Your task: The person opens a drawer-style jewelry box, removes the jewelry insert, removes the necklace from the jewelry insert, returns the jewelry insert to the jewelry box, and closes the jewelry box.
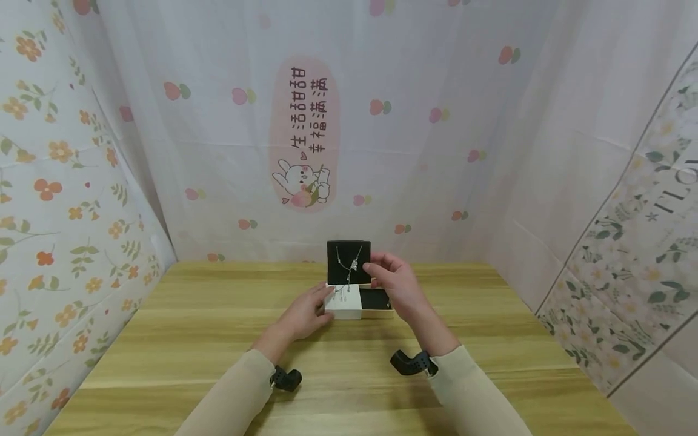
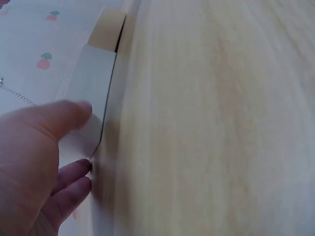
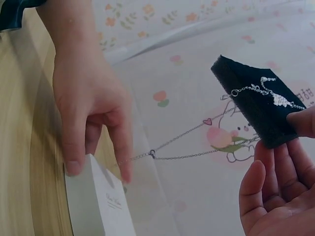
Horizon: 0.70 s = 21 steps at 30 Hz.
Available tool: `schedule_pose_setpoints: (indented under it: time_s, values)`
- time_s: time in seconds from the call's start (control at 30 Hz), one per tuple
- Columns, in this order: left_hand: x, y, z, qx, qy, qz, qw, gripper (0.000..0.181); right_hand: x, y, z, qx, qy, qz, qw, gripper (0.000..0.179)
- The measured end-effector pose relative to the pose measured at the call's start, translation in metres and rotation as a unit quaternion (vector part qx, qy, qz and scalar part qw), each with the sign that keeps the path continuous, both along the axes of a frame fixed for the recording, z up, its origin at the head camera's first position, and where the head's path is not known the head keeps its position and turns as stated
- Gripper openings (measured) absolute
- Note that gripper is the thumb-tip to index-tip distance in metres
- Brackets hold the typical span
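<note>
My right hand (image 1: 397,281) pinches a square black foam pad (image 3: 261,101) by its edge and holds it raised above the box. A silver necklace (image 1: 349,265) with a sparkly pendant (image 3: 282,100) lies across the pad's face. Its thin chain (image 3: 189,132) hangs down past the pad in a long loop. Below, a white box sleeve (image 1: 343,303) with small print rests on the table, its drawer (image 1: 376,301) partly out at the right, showing a black inside. My left hand (image 1: 308,312) grips the sleeve's left end between thumb and fingers.
The wood-grain table (image 1: 218,339) ends at a hanging cloth (image 1: 414,169) with fruit prints and a rabbit drawing. Floral cloths hang at both sides. A black wrist strap (image 1: 411,362) sits on the right forearm and another black strap (image 1: 286,379) on the left.
</note>
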State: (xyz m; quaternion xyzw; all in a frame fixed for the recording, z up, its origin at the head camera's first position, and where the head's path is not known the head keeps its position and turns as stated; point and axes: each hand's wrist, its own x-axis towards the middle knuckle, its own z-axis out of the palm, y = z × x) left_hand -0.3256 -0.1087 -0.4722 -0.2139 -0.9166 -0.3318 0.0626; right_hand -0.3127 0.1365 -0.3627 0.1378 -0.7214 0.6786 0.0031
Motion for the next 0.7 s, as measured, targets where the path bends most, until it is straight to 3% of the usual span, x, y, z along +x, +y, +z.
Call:
schedule_pose_setpoints:
  time_s: [0.13,0.27,0.33,0.43,0.53,0.7]
  values:
    - [0.005,-0.004,0.008,0.026,-0.015,0.023,0.9993,0.069,0.000,-0.001,-0.001,0.000,0.001,0.001,1.0000,0.020]
    - [0.013,-0.008,0.030,0.052,-0.001,0.048,0.9975,0.061,0.001,0.000,0.000,-0.009,0.003,0.005,0.9999,0.021]
    - [0.017,-0.010,0.044,0.068,0.016,0.055,0.9961,0.057,0.001,0.000,0.000,-0.011,0.004,0.006,0.9999,0.021]
    - [0.023,-0.012,0.064,0.103,0.075,0.065,0.9898,0.049,0.001,-0.001,0.000,-0.007,0.006,0.006,0.9999,0.020]
    - [0.028,-0.014,0.081,0.146,0.161,0.069,0.9736,0.039,0.000,-0.001,-0.001,-0.004,0.007,0.004,1.0000,0.020]
    - [0.035,-0.010,0.103,0.188,0.297,0.073,0.9333,0.024,-0.001,-0.002,-0.001,-0.002,0.005,0.002,1.0000,0.018]
